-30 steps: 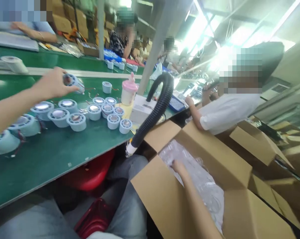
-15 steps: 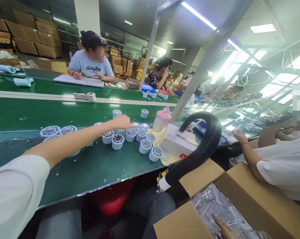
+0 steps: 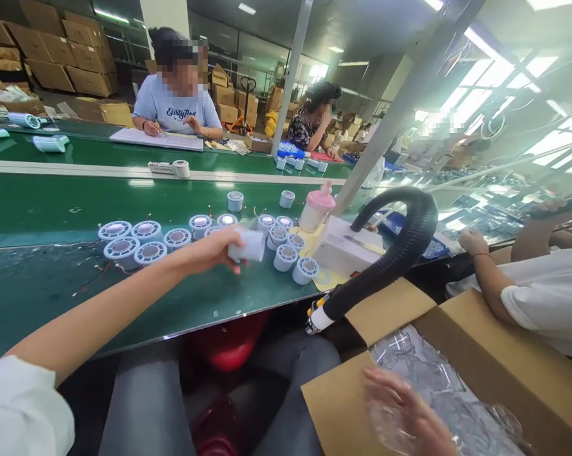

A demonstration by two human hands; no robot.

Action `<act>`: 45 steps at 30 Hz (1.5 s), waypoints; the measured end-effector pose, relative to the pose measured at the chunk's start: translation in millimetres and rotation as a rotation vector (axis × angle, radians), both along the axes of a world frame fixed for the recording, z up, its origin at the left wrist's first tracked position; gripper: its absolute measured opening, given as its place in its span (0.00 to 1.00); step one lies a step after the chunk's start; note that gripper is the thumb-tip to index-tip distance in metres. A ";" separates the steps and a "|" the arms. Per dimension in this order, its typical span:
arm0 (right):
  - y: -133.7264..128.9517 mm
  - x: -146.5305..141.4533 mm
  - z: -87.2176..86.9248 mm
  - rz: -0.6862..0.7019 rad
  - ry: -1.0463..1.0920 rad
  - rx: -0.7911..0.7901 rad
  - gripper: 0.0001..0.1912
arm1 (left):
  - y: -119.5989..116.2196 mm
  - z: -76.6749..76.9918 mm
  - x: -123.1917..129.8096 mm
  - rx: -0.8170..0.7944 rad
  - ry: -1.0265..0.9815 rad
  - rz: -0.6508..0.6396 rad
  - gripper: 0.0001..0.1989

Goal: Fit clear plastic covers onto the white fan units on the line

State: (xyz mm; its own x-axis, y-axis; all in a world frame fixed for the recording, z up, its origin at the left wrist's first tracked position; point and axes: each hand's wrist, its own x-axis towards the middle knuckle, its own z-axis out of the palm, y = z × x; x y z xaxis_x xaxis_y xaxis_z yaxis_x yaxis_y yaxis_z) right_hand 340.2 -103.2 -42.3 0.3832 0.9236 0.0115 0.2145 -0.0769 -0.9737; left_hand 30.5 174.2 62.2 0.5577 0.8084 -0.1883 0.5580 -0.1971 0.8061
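My left hand (image 3: 229, 248) is closed round a pale blue-white cylindrical motor housing (image 3: 252, 246), blurred by motion, just above the green bench. Around it stand several similar housings (image 3: 286, 256), with ring-shaped slotted tops and thin wires on some. At the lower right, my right hand (image 3: 412, 405) is over an open cardboard box (image 3: 508, 361). Its fingers are smeared by motion, and a clear plastic piece (image 3: 385, 421) shows against them, in front of the box flap. More clear plastic parts (image 3: 423, 364) lie inside the box.
A black flexible hose (image 3: 421, 234) curves down from a white box-shaped unit (image 3: 345, 247) beside a pink-lidded cup (image 3: 318, 209). A metal post (image 3: 375, 126) rises behind. Two people sit across the bench; another person's arm (image 3: 485, 272) is at right.
My left hand has drawn back toward me from the housings, lifting one. My right hand has risen from inside the box toward its near-left flap, with clear plastic. The view has shifted slightly.
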 end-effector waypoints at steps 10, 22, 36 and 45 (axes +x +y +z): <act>62.7 -126.0 18.5 0.329 -1.092 0.239 0.21 | -127.6 -65.4 -1.0 -0.384 -0.032 -0.368 0.18; 57.0 -120.9 19.2 0.472 -0.321 -0.033 0.07 | -135.7 -91.5 -3.1 0.077 -0.260 -0.164 0.31; 63.1 -105.3 20.7 0.256 0.361 -0.194 0.16 | -143.3 -111.6 -0.6 -0.281 -0.510 -0.323 0.32; 44.9 -102.8 17.8 0.533 -0.361 0.222 0.20 | -148.3 -93.8 -8.7 -0.591 -0.542 -0.157 0.35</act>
State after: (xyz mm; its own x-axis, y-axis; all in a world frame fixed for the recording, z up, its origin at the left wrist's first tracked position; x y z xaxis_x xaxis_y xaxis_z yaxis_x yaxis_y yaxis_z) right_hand 237.4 -58.4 -24.5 -0.1871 0.9460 0.2647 0.4817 0.3232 -0.8146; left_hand 21.8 26.0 -31.6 0.7924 0.5648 -0.2303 0.0619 0.3011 0.9516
